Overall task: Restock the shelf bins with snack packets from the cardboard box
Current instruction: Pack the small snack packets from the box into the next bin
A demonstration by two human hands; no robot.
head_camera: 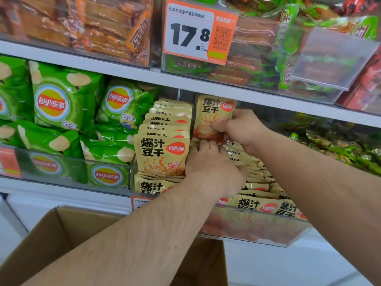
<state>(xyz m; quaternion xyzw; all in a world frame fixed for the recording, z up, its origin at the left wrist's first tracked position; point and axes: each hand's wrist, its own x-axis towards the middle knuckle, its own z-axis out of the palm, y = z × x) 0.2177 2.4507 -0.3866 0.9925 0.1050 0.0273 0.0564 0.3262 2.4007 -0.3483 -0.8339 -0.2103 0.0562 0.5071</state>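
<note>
- A clear shelf bin [268, 230] sits at the front edge of the middle shelf [61, 186], holding snack packets [161, 155] upright in a row along its left side.
- More packets lie flat in the bin's right part.
- The left hand [210, 166] rests in the bin just right of the upright row.
- Behind it, the right hand [241, 129] holds one packet [212, 118] upright toward the bin's back.
- Chip bags [61, 104] fill the neighbouring bin to the left.
- A price tag [198, 32] hangs on the upper shelf, above the bin.
- A cardboard box [68, 228] stands below, before the shelf.
</note>
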